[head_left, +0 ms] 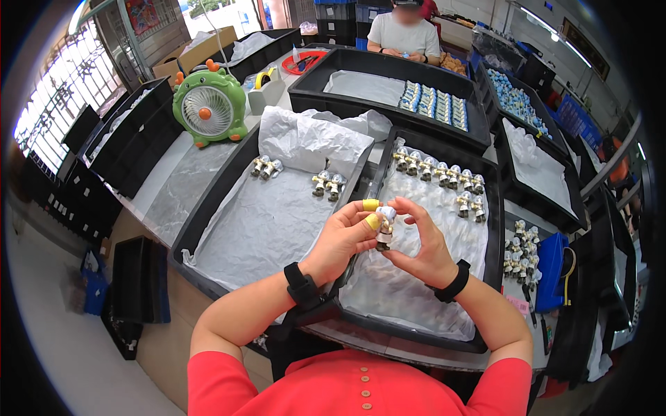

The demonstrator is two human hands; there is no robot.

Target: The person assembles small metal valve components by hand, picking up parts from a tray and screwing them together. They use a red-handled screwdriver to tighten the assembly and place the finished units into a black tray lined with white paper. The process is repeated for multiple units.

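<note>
A small figurine (pixel 384 234) with a pale, bluish-white head, whitish body and dark base is held upright above the edge between two black trays. My left hand (pixel 338 241) pinches it at the head and upper body, with yellow covers on thumb and forefinger. Curving round from the other side, my right hand (pixel 428 251) has its thumb at the base and its forefinger near the head. Below the hands, the right tray (pixel 494 229) holds a row of similar figurines (pixel 438 172) at its far end. The left tray (pixel 201 229) carries a few in two small groups.
More figurines (pixel 520 253) lie right of the trays beside a blue container (pixel 551 272). A green fan (pixel 209 107) stands at the back left. Beyond, a large black tray (pixel 305 93) holds rows of blue-and-white pieces, and a person (pixel 404 35) sits behind it.
</note>
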